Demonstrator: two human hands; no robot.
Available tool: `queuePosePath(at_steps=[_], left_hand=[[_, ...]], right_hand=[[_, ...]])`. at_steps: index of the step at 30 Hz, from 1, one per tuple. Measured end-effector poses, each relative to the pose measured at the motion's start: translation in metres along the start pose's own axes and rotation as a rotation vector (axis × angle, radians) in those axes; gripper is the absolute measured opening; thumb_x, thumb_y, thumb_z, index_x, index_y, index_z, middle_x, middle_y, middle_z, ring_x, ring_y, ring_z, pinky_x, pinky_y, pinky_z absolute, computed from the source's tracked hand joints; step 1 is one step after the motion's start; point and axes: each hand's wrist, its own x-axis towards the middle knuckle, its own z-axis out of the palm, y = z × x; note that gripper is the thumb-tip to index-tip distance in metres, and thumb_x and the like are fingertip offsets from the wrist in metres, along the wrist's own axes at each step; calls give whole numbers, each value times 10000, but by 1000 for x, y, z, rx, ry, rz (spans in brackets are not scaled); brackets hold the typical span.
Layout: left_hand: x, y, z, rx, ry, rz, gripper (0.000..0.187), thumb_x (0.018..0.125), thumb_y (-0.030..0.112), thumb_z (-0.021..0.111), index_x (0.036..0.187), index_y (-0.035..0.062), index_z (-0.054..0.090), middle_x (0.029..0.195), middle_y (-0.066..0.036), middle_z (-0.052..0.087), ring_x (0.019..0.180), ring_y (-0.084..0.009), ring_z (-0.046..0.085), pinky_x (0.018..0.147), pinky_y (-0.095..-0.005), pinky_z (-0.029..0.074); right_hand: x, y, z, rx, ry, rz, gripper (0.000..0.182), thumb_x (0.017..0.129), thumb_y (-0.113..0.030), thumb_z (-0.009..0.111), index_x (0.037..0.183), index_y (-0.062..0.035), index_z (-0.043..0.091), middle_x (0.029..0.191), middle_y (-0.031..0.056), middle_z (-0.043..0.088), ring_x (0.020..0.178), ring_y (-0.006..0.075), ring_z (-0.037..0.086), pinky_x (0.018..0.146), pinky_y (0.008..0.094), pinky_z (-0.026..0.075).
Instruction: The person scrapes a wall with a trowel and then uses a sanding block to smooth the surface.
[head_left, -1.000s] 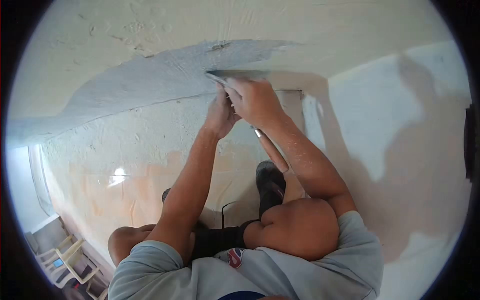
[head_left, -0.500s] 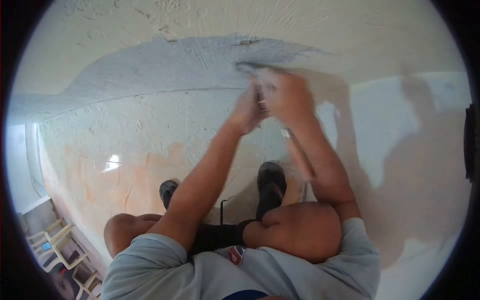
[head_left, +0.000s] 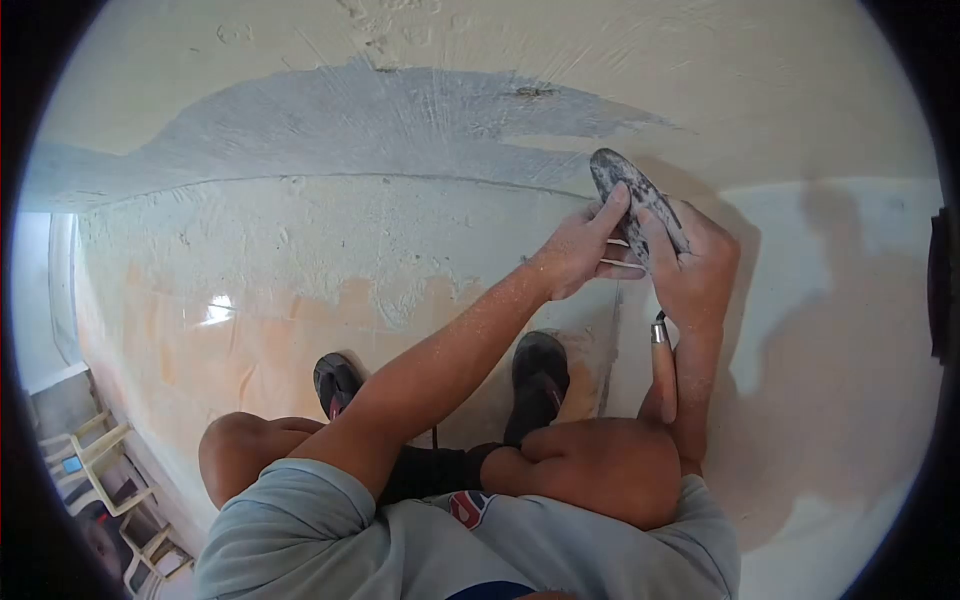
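Observation:
Both hands grip a trowel with a dark, rounded blade smeared with white plaster. My left hand is closed on the blade's left side, thumb on top and fingers curled below. My right hand wraps the blade's right side, its thumb laid along the face. The wooden handle with its metal ferrule hangs down beside my right forearm; the join to the blade is hidden by the hand. Just beyond the blade's tip is a grey scraped patch on the cream wall.
The floor is streaked with whitish plaster. My shoes stand close to the wall, and a side wall rises at right with my shadow on it. Stacked pale plastic chairs stand at lower left.
Both hands and the trowel have moved right and slightly down, away from the grey patch. The blade, blurred before, now shows clearly.

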Motion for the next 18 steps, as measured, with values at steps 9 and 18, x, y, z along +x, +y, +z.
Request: queuePosePath(at_steps=[9, 18], left_hand=[[-25, 6, -131, -83, 166, 146, 812, 985, 730, 237, 1482, 115, 420, 1395, -118, 559, 1282, -233, 558, 989, -413, 522], [19, -31, -3, -44, -6, -20, 757, 1014, 675, 334, 1408, 37, 438, 1319, -158, 563, 1151, -292, 607, 1010, -439, 510]], right_hand=[[26, -5, 152, -84, -236, -222, 205, 942, -198, 583, 856, -14, 607, 805, 222, 674, 786, 441, 666, 698, 533, 535], [-11, 31, 11, -13, 18, -39, 101, 890, -112, 673, 933, -27, 706, 819, 188, 684, 741, 375, 681, 650, 409, 531]])
